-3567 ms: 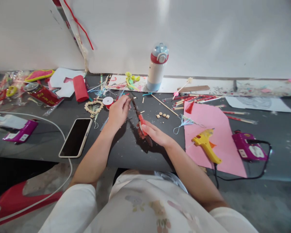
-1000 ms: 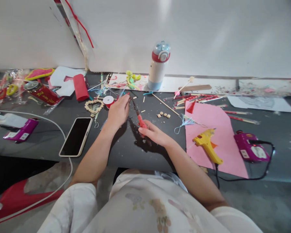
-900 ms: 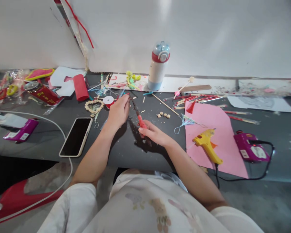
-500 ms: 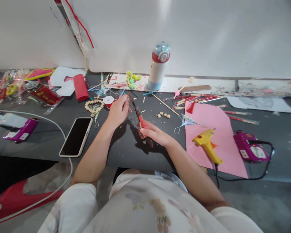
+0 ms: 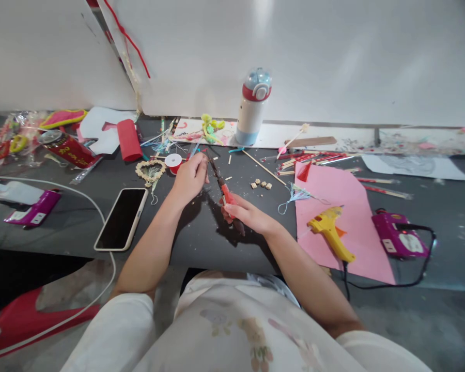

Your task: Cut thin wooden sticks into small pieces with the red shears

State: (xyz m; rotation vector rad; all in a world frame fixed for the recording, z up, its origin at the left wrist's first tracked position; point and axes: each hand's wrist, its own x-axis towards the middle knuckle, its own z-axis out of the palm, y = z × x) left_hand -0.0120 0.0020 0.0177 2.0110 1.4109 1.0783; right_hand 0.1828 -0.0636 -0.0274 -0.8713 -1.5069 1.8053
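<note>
My right hand (image 5: pixel 248 214) is closed round the red handles of a pair of scissors (image 5: pixel 225 196), whose dark blades point up and away toward my left hand. My left hand (image 5: pixel 189 175) is pinched shut on something small and thin at the blade tips; I cannot make out what it is. Both hands hover just above the dark table (image 5: pixel 201 237), close together at its middle. A red ribbon spool (image 5: pixel 173 161) and a woven heart shape (image 5: pixel 150 171) lie just left of my left hand.
A phone (image 5: pixel 121 218) lies at the left. Right of my hands are small wooden cubes (image 5: pixel 260 183), pink paper (image 5: pixel 337 217), a yellow glue gun (image 5: pixel 329 231) and a purple device (image 5: pixel 396 240). A water bottle (image 5: pixel 252 107) stands at the back wall; sticks and scraps litter the back.
Both hands have stayed in place, with small shifts of the scissors' handles in my right hand. The view has barely drifted.
</note>
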